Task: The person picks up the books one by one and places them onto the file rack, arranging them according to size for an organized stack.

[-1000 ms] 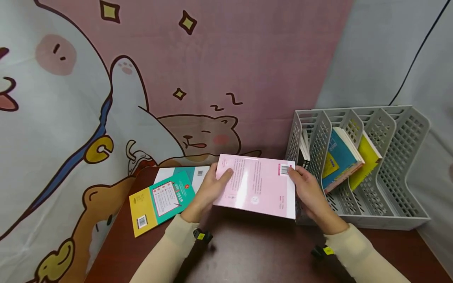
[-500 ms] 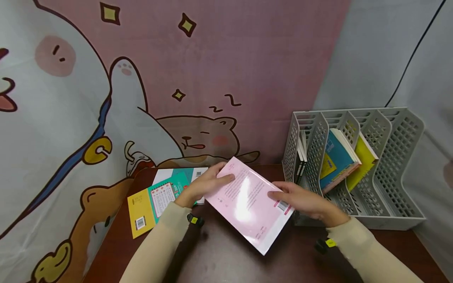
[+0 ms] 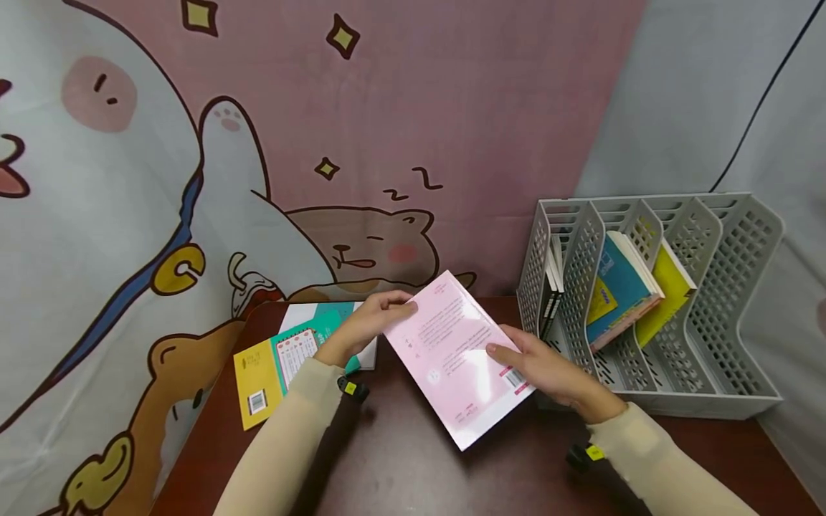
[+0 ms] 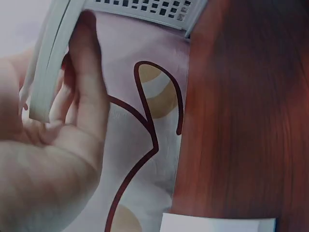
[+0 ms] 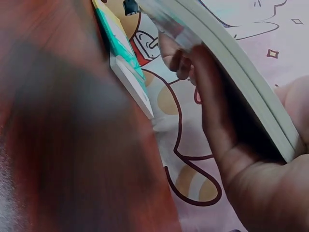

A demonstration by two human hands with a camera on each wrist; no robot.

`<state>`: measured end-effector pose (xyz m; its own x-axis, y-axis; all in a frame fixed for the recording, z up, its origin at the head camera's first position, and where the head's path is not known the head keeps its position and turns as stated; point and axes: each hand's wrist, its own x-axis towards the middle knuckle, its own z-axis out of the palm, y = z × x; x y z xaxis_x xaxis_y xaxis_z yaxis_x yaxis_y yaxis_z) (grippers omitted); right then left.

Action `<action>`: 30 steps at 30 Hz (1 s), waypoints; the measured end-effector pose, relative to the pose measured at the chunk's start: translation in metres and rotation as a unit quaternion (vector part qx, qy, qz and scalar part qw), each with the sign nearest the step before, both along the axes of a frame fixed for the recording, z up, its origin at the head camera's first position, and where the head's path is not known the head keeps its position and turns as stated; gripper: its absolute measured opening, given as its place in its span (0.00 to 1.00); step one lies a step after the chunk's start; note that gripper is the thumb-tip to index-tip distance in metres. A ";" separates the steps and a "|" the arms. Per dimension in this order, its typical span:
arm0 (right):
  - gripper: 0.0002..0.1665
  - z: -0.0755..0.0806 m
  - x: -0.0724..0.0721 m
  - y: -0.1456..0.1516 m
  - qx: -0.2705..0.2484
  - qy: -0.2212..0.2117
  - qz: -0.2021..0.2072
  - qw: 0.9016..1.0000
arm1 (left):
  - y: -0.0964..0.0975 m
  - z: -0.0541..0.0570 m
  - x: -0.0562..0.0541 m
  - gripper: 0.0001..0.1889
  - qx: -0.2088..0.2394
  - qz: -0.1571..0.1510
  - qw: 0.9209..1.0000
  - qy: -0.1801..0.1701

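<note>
"Above the brown table [image 3: 400, 466]?"

"One pink book [image 3: 439, 351], pinched by left hand [image 3: 364, 326] and right hand [image 3: 548, 369]."

"Surroundings?"

"Right: grey rack [image 3: 684, 406], blue book [image 3: 622, 283] and yellow book [image 3: 667, 287] inside. Left: yellow-and-green book [image 3: 259, 373], partly behind the left sleeve [image 3: 290, 437]."

"Lettering?"

"Barcode [image 3: 514, 378] on pink; small print [image 3: 445, 322] illegible."

A glossy pink book [image 3: 448, 358] — barcode [image 3: 514, 378] toward its right corner; held aslant above the counter [image 3: 516, 473] — one corner pointing near, another far.
</note>
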<state>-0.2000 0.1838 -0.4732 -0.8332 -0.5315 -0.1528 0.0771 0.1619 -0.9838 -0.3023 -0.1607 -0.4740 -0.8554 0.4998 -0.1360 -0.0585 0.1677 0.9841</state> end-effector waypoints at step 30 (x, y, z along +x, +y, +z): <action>0.24 0.008 0.004 -0.061 -0.069 0.098 -0.303 0.945 | 0.072 0.011 0.072 0.24 0.139 0.132 0.981 0.017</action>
